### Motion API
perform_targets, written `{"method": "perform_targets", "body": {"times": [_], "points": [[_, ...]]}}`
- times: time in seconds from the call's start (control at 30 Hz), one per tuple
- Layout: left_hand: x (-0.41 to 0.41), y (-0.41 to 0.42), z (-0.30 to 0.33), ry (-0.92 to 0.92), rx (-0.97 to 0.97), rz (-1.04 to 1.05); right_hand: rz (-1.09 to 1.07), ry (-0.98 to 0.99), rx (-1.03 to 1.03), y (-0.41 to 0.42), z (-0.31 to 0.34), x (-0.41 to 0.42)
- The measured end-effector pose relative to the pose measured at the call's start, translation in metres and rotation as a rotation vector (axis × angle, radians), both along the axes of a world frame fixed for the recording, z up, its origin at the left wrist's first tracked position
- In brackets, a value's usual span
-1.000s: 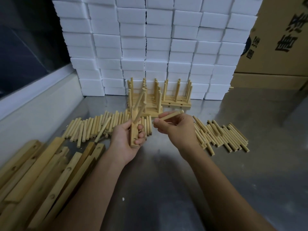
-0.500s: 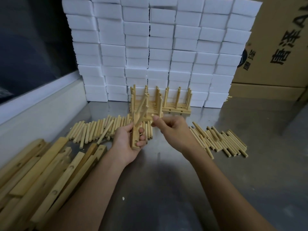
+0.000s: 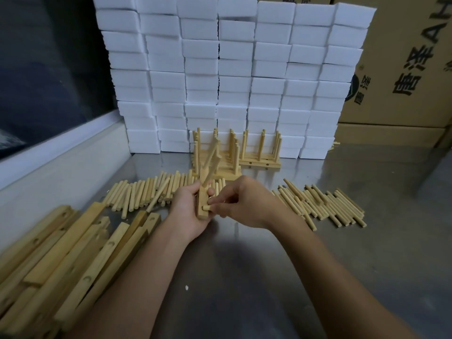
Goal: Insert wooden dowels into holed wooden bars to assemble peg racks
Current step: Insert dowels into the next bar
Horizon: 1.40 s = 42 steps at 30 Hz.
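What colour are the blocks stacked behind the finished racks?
White, plain; the blocks show clearly in the head view.

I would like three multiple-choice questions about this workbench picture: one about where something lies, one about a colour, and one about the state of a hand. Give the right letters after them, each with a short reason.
1. Where does the pile of holed wooden bars lie?
A. at the near left of the table
B. on top of the cardboard boxes
C. behind the foam blocks

2. What colour are the stacked foam blocks at the back?
A. black
B. white
C. green

3. What is the right hand doing?
A. resting flat on the table
B. pinching a dowel at the held bar
C. lifting a foam block

Answers:
1 A: the bars spread over the near left corner of the metal table.
2 B: every block in the stack is white.
3 B: its fingers pinch a short dowel against the bar that the left hand grips.
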<state>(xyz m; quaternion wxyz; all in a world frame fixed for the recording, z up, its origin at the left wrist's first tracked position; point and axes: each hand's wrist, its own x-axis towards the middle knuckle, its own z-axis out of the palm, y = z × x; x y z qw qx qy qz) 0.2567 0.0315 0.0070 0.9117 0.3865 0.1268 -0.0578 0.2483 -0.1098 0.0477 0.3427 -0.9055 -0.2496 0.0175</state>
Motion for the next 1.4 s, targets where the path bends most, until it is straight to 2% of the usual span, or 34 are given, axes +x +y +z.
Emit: {"method": "perform_targets", "body": {"times": [0.1,0.27,0.37,0.47,0.63,0.9,1.2,1.3,1.33,1.4], "points": [[-0.001,-0.001,0.0,0.004,-0.012,0.001,-0.035,-0.098,-0.088,0.007,0.004,-0.006],[-0.004,-0.002,0.0,0.002,0.029,0.001,-0.086,-0.343,-0.385,0.022,0.01,-0.02],[-0.006,-0.003,0.001,0.011,0.048,0.003,-0.081,-0.477,-0.489,0.029,0.01,-0.028],[-0.008,-0.005,0.002,0.013,0.052,0.017,-0.082,-0.582,-0.52,0.034,0.007,-0.036],[-0.005,-0.004,0.0,0.041,0.089,0.029,-0.097,-0.64,-0.501,0.04,0.001,-0.036],[-0.005,-0.01,0.0,0.045,0.127,-0.004,-0.17,-0.624,-0.512,0.032,-0.008,-0.032],[-0.007,-0.015,-0.005,-0.017,0.167,-0.005,-0.266,-0.289,-0.359,0.027,-0.007,-0.017],[-0.006,-0.018,-0.006,-0.034,0.19,0.012,-0.315,-0.075,-0.265,0.023,-0.005,-0.012],[-0.006,-0.019,-0.006,-0.035,0.187,0.016,-0.331,-0.057,-0.278,0.023,-0.004,-0.012],[-0.008,-0.022,-0.004,-0.027,0.178,0.01,-0.347,-0.142,-0.373,0.025,-0.001,-0.015]]}}
